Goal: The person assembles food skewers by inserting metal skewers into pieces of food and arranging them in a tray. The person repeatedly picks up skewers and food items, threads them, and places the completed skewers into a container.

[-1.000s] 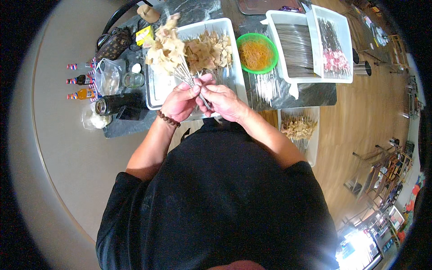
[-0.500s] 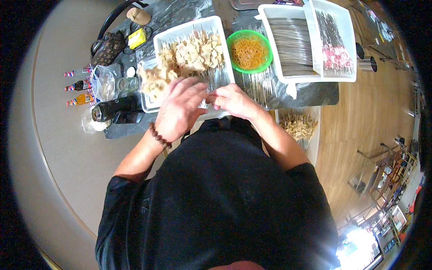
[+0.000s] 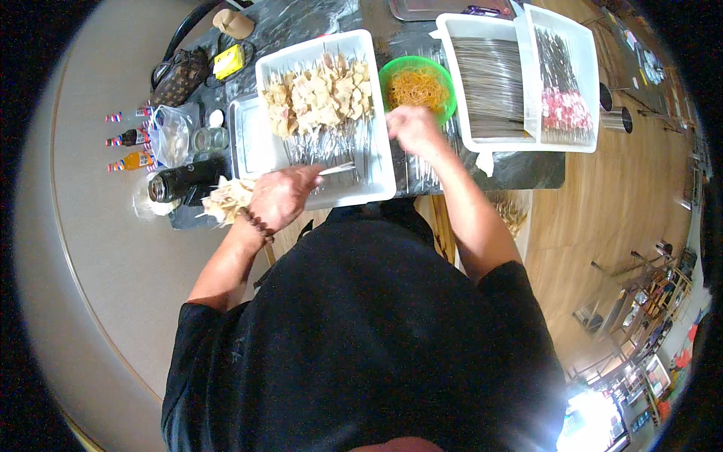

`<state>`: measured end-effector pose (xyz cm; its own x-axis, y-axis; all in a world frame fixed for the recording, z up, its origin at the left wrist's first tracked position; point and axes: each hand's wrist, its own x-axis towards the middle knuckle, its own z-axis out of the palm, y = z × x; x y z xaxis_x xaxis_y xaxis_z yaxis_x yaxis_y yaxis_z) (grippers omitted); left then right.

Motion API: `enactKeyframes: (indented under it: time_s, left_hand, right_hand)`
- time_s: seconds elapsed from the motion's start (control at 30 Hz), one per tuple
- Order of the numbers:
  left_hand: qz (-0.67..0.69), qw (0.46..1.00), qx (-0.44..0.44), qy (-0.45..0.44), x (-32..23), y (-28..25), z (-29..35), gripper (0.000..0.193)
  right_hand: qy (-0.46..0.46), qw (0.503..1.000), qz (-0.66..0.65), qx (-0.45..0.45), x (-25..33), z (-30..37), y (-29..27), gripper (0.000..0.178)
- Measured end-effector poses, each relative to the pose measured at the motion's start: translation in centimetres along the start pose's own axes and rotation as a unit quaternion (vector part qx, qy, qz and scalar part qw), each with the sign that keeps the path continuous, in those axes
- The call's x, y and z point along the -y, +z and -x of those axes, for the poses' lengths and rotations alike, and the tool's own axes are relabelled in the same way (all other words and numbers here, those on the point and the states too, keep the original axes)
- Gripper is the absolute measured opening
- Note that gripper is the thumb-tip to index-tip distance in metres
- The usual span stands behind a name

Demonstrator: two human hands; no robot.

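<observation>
A bundle of skewers (image 3: 228,201), loaded with pale, folded pieces of food, lies slantwise over the near left corner of a dark marbled tabletop (image 3: 527,167). Its long axis runs from the food, low on the left beside the wrist, up and rightward to the bare metal ends, which poke out above the near edge of a white tub (image 3: 390,166). The person's left hand (image 3: 285,197) grips it around the sticks, fingers closed.

The right hand (image 3: 414,128), well apart from the bundle, is up and to the right, at the near rim of a green basket (image 3: 446,83) of yellow-orange rubber bands (image 3: 416,89). Its fingers look drawn together, but blur hides the tips; whether they hold a band cannot be told. The bundle's bare ends, not its food, face the right hand's side, and the basket lies beyond them, just past the tub's right edge.

Inside the tub, more loaded skewers (image 3: 316,94) line up with food toward the far edge and sticks toward the near one. Loose skewers (image 3: 423,172) lie between the basket and the tabletop's near edge; bare skewers (image 3: 488,87) fill another container toward the right edge. A black flask (image 3: 181,181) lies by the near left corner.
</observation>
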<state>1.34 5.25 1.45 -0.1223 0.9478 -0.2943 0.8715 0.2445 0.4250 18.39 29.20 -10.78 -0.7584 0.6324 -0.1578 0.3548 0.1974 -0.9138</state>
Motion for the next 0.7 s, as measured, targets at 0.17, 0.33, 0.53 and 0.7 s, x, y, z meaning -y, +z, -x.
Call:
enactKeyframes:
  time_s: [0.17,0.33,0.53,0.7]
  left_hand:
    - [-0.071,0.993,-0.041,-0.085,1.1,-1.0,3.0,0.021]
    - [-0.047,0.989,-0.076,-0.118,2.0,-0.1,3.8,0.023]
    - [-0.031,0.990,-0.056,-0.124,1.9,0.0,3.8,0.024]
    - [0.018,0.991,-0.069,-0.110,1.8,0.0,3.5,0.025]
  right_hand:
    - [0.080,0.916,0.392,-0.004,-2.1,-3.8,-1.7,0.015]
    - [0.013,0.896,0.442,0.031,-5.0,-4.8,0.1,0.019]
    - [0.073,0.919,0.387,0.011,-4.1,-5.5,-1.4,0.019]
    - [0.003,0.989,0.132,-0.060,-4.8,-5.1,-3.3,0.016]
